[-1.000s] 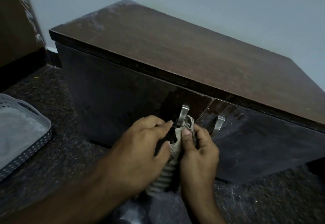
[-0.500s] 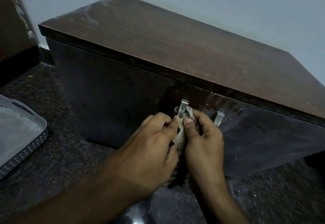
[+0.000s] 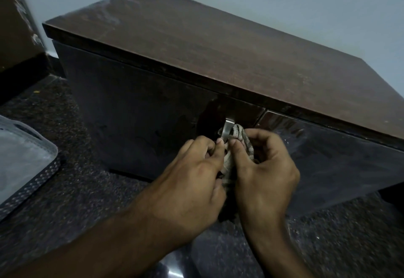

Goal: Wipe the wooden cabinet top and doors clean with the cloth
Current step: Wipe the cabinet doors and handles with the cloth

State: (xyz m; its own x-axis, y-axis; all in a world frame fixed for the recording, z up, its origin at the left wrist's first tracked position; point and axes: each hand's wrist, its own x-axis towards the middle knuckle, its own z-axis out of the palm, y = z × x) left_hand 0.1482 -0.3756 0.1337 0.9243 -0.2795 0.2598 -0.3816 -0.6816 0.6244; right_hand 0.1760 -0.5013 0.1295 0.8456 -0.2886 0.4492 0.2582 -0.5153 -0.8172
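A low dark wooden cabinet (image 3: pixel 218 44) stands against the wall, with a brown top and two glossy doors (image 3: pixel 140 111). A metal handle (image 3: pixel 226 130) sticks out of the left door near the middle seam. A striped beige cloth (image 3: pixel 239 134) is wrapped around that handle. My left hand (image 3: pixel 194 175) pinches the cloth from the left of the handle. My right hand (image 3: pixel 264 168) grips it from the right and covers the right door's handle.
A grey perforated plastic basket (image 3: pixel 24 164) lies on the speckled dark floor (image 3: pixel 76 190) at the left. A brown furniture panel (image 3: pixel 15 26) rises at the far left. The pale wall (image 3: pixel 284 0) runs behind the cabinet.
Both hands have slid up the left door's handle with the cloth. The right door's handle, visible before, is now hidden behind my right hand.
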